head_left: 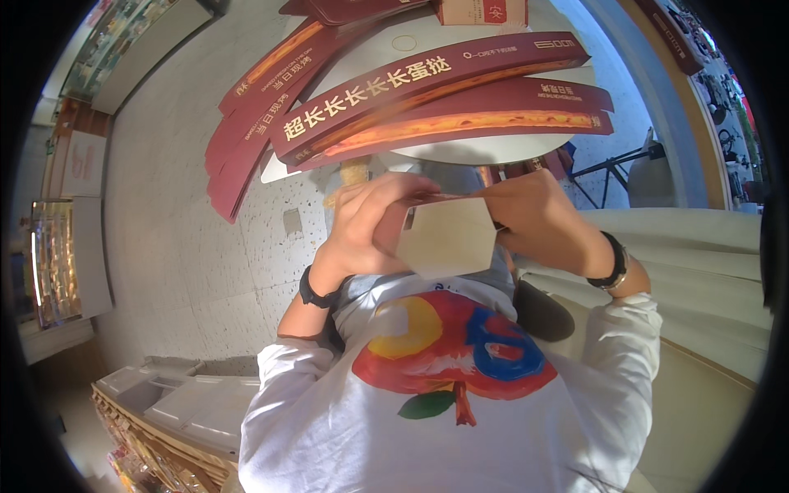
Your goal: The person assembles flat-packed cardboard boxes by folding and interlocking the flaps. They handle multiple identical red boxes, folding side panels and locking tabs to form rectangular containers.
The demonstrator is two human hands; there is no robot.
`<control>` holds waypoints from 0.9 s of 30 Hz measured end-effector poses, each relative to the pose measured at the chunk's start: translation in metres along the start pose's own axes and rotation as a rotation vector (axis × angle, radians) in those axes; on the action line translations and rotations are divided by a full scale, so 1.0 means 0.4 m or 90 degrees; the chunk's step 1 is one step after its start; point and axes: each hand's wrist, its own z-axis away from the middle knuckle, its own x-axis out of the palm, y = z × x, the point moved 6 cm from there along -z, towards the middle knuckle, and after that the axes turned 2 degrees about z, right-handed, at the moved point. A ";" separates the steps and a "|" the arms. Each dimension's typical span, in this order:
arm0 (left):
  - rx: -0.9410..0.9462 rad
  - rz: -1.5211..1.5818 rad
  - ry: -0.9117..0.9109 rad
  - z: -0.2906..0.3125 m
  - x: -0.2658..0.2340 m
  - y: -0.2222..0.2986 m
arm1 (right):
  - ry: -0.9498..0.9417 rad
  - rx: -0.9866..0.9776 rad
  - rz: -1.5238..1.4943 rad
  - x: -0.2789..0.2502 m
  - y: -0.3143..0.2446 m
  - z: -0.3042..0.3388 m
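Note:
My left hand (362,226) and my right hand (538,226) grip a carton (448,238) from both sides, close in front of my body. Its pale inner flap faces up, and a bit of dark red outside shows by the left fingers. The fingertips of both hands are partly hidden behind it. Just beyond, a long dark red carton (436,82) with pale lettering lies on a round white table (485,152). Against its near side rests another long carton (493,123) with a pastry picture. To the left, several flat dark red cartons (246,140) fan out past the table edge.
A small red and tan box (483,11) stands at the table's far side. Black stand legs (612,171) are to the right, near a cream bench (674,246). Lit display cases (56,263) line the far left. White bins (201,403) sit at lower left.

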 end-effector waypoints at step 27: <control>0.028 0.004 0.075 0.017 0.084 -0.003 | -0.002 -0.047 0.073 0.046 0.018 0.009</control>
